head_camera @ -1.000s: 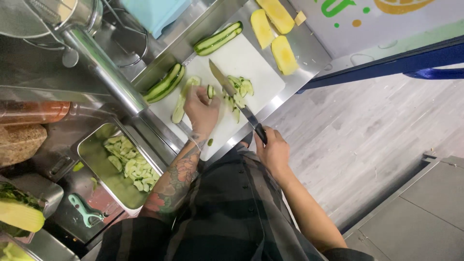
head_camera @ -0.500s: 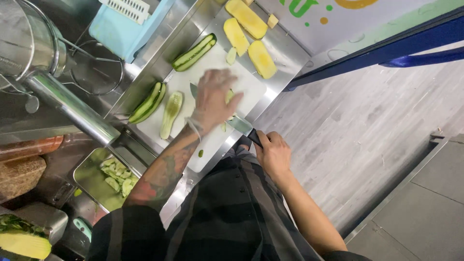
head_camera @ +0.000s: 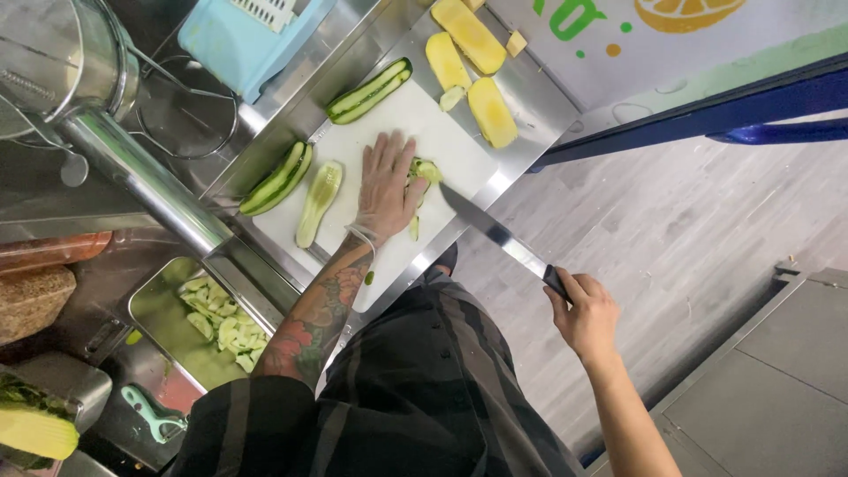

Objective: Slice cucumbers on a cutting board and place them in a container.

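My left hand [head_camera: 385,185], in a thin clear glove, lies flat with fingers spread on the white cutting board [head_camera: 415,119], over a pile of chopped cucumber pieces [head_camera: 424,172]. My right hand [head_camera: 583,309] grips the black handle of a long kitchen knife [head_camera: 495,231]; its blade points toward the board's near edge, just off the pile. To the left of my left hand lie a peeled cucumber half [head_camera: 318,200] and unpeeled cucumber halves [head_camera: 276,180]. More cucumber halves [head_camera: 369,90] lie at the far side of the board.
Yellow fruit slabs [head_camera: 468,66] lie at the board's right end. A steel pan of chopped cucumber [head_camera: 216,318] sits below the counter edge. A light blue container [head_camera: 243,40], a steel machine cylinder [head_camera: 53,53], and a teal peeler [head_camera: 150,413] are at the left.
My right hand has drawn the knife back off the board toward the right. My left hand has spread flat over the chopped cucumber pieces.
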